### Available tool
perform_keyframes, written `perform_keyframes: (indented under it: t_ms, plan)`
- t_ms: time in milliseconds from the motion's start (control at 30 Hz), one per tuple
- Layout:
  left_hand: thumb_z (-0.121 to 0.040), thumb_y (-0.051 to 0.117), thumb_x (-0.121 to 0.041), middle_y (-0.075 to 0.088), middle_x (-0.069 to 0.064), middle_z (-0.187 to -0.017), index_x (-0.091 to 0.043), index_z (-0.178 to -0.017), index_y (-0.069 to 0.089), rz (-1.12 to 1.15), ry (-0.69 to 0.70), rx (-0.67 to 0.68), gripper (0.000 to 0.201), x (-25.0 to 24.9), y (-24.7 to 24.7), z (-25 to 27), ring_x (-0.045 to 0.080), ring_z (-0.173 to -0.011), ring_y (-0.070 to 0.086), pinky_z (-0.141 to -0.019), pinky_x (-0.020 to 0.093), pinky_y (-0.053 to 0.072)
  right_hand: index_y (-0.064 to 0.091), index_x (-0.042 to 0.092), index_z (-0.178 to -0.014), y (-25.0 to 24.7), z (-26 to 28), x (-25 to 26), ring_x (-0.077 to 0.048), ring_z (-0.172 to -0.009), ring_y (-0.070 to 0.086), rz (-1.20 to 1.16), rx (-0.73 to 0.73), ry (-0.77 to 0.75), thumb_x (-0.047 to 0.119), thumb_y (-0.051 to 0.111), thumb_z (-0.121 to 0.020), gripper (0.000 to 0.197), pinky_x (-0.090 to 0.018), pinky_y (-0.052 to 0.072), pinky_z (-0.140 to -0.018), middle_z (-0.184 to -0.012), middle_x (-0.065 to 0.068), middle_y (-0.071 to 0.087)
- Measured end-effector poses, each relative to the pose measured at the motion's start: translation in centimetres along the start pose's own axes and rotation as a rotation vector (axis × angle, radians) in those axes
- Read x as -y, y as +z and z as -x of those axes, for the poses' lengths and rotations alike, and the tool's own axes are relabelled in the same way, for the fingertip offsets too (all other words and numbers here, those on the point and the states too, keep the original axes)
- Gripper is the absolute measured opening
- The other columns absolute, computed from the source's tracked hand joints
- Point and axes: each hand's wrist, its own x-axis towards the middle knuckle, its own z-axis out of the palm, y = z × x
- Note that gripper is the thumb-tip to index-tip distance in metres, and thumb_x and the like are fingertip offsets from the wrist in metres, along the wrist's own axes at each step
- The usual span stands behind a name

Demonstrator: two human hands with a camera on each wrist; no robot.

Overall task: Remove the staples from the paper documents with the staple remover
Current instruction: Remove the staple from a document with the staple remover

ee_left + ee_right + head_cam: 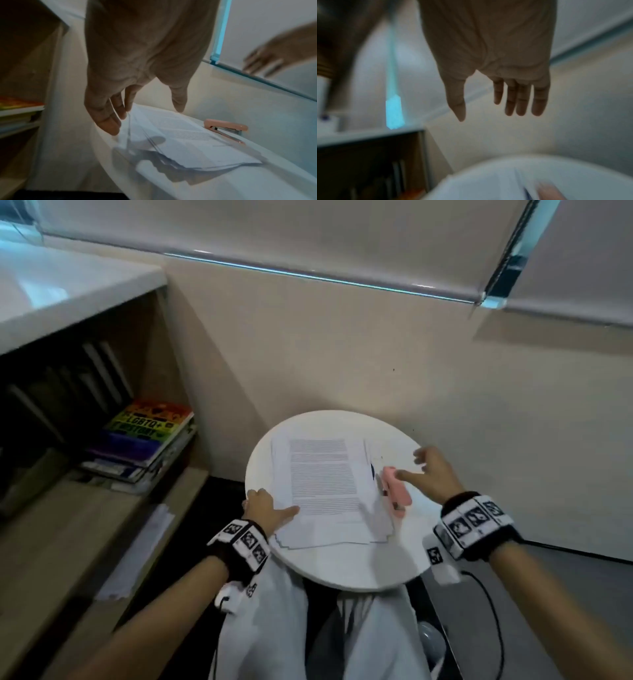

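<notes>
Your left hand (265, 510) grips the near left corner of the paper documents (325, 491): in the left wrist view the fingers (109, 121) curl under the lifted edge of the sheets while the thumb (179, 100) lies on top of the printed page. The stack lies fanned and uneven on the round white desk (342, 570), spreading away from that hand toward your right.

Your right hand (433, 470) hovers above the desk with its fingers spread loosely and holding nothing; the right wrist view shows the fingers (522, 100) straight and the thumb (458, 102) apart from them. Just beside and below its thumb lies the pink staple remover (395, 487), resting on the desk against the right edge of the papers; whether the thumb touches it cannot be told through the blur.

To the left of your left hand, a shelf (102, 508) holds a stack of books (144, 443).
</notes>
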Motion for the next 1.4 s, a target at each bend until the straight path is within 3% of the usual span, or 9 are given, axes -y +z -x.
perform_keyframes:
  t_ms: [200, 400, 700, 833, 933, 1067, 1133, 1233, 1400]
  plan:
    - [-0.062, 0.078, -0.058, 0.04, 0.02, -0.133, 0.004, -0.128, 0.038, 0.048, -0.129, -0.034, 0.099, -2.1, 1.7, -0.5, 0.034, -0.126, 0.04, -0.099, 0.04, 0.04, 0.033, -0.006, -0.134, 5.3, -1.5, -2.4, -0.036, -0.125, 0.045, 0.152, 0.104, 0.427, 0.036, 0.067, -0.084, 0.074, -0.039, 0.04, -0.094, -0.136, -0.024, 0.041]
    - [-0.062, 0.085, -0.044, 0.054, 0.016, -0.123, 0.001, -0.12, 0.041, 0.055, -0.136, -0.047, 0.086, -2.8, 1.9, -2.0, 0.032, -0.117, 0.052, -0.092, 0.038, 0.048, 0.046, -0.007, -0.123, 8.2, -2.5, -3.4, -0.032, -0.094, 0.058, 0.07, 0.131, 0.455, 0.037, 0.063, -0.088, 0.059, -0.03, 0.038, -0.07, -0.115, -0.022, 0.058]
    - [-0.071, 0.082, -0.031, 0.057, 0.016, -0.118, -0.006, -0.1, 0.047, 0.194, -0.028, -0.058, 0.052, -1.7, 2.4, -2.9, 0.028, -0.097, 0.055, -0.071, 0.03, 0.041, 0.041, -0.008, -0.125, 8.8, -2.4, -4.2, -0.038, -0.113, 0.054, -0.141, 0.028, 0.498, 0.028, 0.047, -0.097, 0.046, -0.035, 0.036, -0.076, -0.127, -0.026, 0.052]
    - [-0.073, 0.08, -0.025, 0.056, 0.019, -0.119, -0.004, -0.101, 0.045, 0.199, 0.012, -0.067, 0.049, -0.8, 1.5, -3.1, 0.026, -0.094, 0.053, -0.072, 0.03, 0.041, 0.045, -0.002, -0.119, 8.1, -1.5, -4.5, -0.039, -0.101, 0.059, -0.49, 0.06, 0.479, 0.031, 0.046, -0.093, 0.042, -0.043, 0.049, -0.082, -0.116, -0.022, 0.059]
    - [-0.073, 0.081, -0.024, 0.051, 0.021, -0.125, -0.001, -0.111, 0.043, 0.105, -0.004, -0.048, 0.058, 0.5, -0.2, -3.4, 0.033, -0.11, 0.053, -0.077, 0.034, 0.044, 0.048, 0.001, -0.11, 8.7, 0.2, -3.3, -0.033, -0.084, 0.059, -0.745, 0.224, 0.481, 0.022, 0.041, -0.097, 0.025, -0.041, 0.051, -0.071, -0.097, -0.018, 0.059]
    - [-0.063, 0.086, -0.033, 0.027, 0.016, -0.14, -0.008, -0.136, 0.025, -0.133, -0.064, -0.031, 0.099, 1.0, -2.0, -4.5, 0.038, -0.13, 0.031, -0.098, 0.048, 0.039, 0.049, 0.002, -0.104, 11.6, 1.7, -2.6, -0.027, -0.093, 0.05, -0.463, 0.285, 0.288, 0.031, 0.05, -0.092, 0.031, -0.04, 0.044, -0.084, -0.104, -0.011, 0.05]
    - [-0.062, 0.085, -0.04, 0.023, 0.012, -0.137, -0.009, -0.131, 0.032, -0.295, -0.011, -0.077, 0.093, -0.1, -2.5, -5.8, 0.037, -0.13, 0.024, -0.102, 0.048, 0.035, 0.046, 0.003, -0.094, 12.9, 1.8, -3.2, -0.026, -0.102, 0.042, -0.294, 0.191, 0.158, 0.032, 0.054, -0.093, 0.03, -0.033, 0.038, -0.09, -0.108, -0.008, 0.037]
    - [-0.073, 0.074, -0.047, 0.03, 0.014, -0.133, -0.003, -0.119, 0.049, -0.253, 0.053, -0.058, 0.068, -1.9, -3.0, -8.3, 0.034, -0.125, 0.028, -0.1, 0.041, 0.036, 0.043, 0.003, -0.094, 13.9, 2.3, -3.5, -0.02, -0.082, 0.047, -0.338, 0.202, 0.045, 0.023, 0.05, -0.097, 0.021, -0.023, 0.042, -0.071, -0.098, -0.011, 0.041]
    - [-0.074, 0.076, -0.042, 0.027, 0.019, -0.139, -0.001, -0.133, 0.038, -0.002, -0.062, -0.047, 0.082, -2.9, -2.0, -11.0, 0.037, -0.13, 0.028, -0.103, 0.043, 0.034, 0.043, 0.007, -0.093, 13.9, 1.6, -4.0, -0.015, -0.07, 0.046, -0.284, 0.293, 0.026, 0.023, 0.048, -0.098, 0.018, -0.017, 0.037, -0.059, -0.086, -0.006, 0.048]
